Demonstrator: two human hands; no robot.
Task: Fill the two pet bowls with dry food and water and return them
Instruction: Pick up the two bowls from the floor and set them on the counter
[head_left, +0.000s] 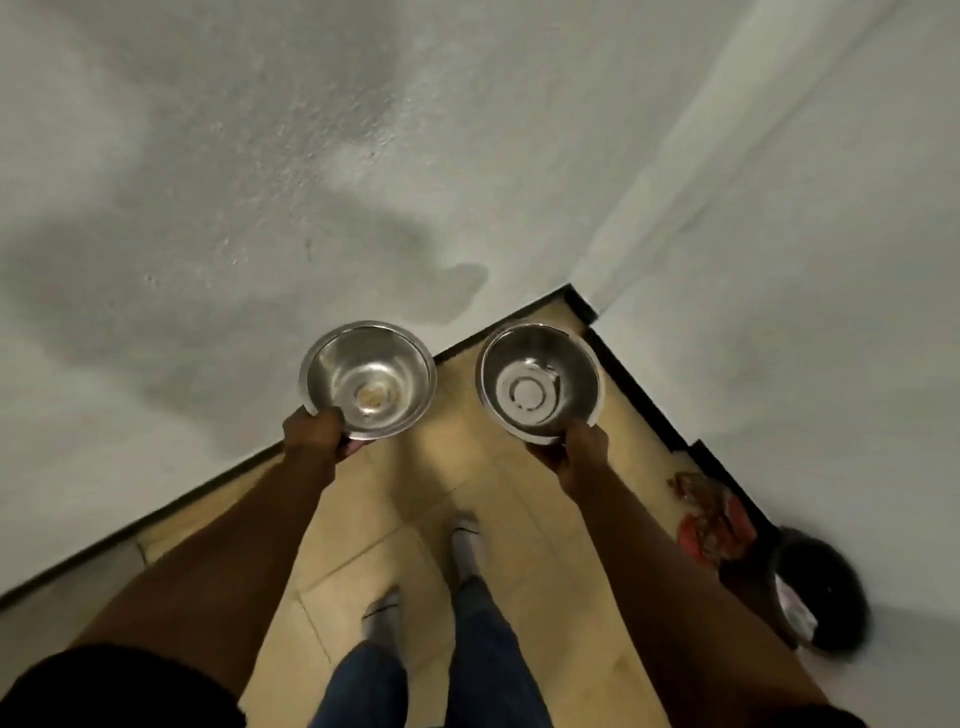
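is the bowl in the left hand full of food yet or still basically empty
Basically empty. The left-hand bowl, gripped at its rim by the left hand, shows bare shiny metal with only a few crumbs at the bottom.

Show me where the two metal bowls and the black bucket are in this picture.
left bowl (367, 382): head view, on its shiny inner bottom.
right bowl (540, 382): head view, on its inner bottom.
black bucket (826, 587): head view, on its dark wall.
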